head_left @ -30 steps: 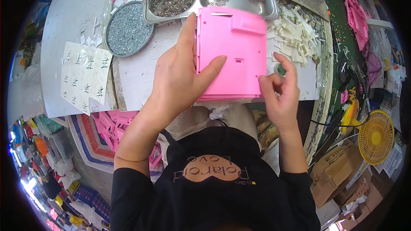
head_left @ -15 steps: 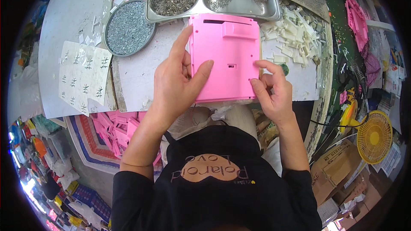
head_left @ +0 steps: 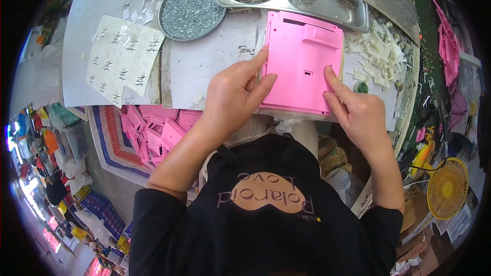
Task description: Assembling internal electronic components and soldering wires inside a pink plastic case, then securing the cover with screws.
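A flat pink plastic casing [head_left: 294,84] lies on the worktable at its near edge, in front of the metal tray. It has a slot near the top, a raised block, small round holes and a small rectangular opening. My left hand [head_left: 236,88] is closed on the casing's left side, index finger along the edge and thumb at the lower left of the face. At the lower right, my right hand [head_left: 355,107] touches the casing with index finger and thumb near two holes; its other fingers are curled under and partly hidden.
Behind the casing is a metal tray [head_left: 327,19] of small metal springs. A round dish [head_left: 192,10] of small screws stands left, beside a marked paper sheet [head_left: 123,59]. White plastic pieces [head_left: 376,53] lie right. More pink parts [head_left: 148,128] fill a bin below; a yellow fan [head_left: 447,189] stands right.
The whole view has shifted, so the table and casing appear farther right. My right index finger has moved from the casing's right edge onto its face. My left index finger sits lower along the left edge.
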{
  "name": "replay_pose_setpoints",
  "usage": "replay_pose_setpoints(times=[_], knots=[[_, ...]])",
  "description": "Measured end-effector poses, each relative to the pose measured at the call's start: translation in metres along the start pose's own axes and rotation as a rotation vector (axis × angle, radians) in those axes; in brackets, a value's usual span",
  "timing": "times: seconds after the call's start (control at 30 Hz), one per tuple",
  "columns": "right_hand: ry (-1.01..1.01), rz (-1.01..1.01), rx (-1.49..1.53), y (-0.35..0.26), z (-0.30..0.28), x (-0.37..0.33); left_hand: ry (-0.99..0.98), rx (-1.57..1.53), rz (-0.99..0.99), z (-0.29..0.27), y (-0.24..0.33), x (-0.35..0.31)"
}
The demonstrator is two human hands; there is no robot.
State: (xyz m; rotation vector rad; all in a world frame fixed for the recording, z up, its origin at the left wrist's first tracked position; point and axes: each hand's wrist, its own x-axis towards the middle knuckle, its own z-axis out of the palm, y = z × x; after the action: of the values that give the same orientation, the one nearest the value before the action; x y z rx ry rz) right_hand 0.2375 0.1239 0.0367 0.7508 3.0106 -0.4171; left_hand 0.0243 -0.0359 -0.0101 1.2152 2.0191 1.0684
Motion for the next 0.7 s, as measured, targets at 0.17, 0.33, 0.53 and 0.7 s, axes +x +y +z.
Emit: replay_pose_setpoints(times=[0.17,0.33,0.53,0.7], knots=[[-0.192,-0.168,-0.224,-0.013,-0.037,0.032,0.224,0.140,0.173,-0.060,-0.034,0.048],[-0.258,-0.522,-0.220,-0.029,-0.066,0.124,0.312,0.796,0.084,-0.109,-0.069,0.068],[0.347,-0.676,-0.281,-0.088,0.046,0.252,0.362,0.602,0.093,-0.099,-0.073,0.077],[0.257,-0.658,-0.171,-0.100,0.049,0.277,0.460,0.590,0.164,-0.108,-0.084,0.077]])
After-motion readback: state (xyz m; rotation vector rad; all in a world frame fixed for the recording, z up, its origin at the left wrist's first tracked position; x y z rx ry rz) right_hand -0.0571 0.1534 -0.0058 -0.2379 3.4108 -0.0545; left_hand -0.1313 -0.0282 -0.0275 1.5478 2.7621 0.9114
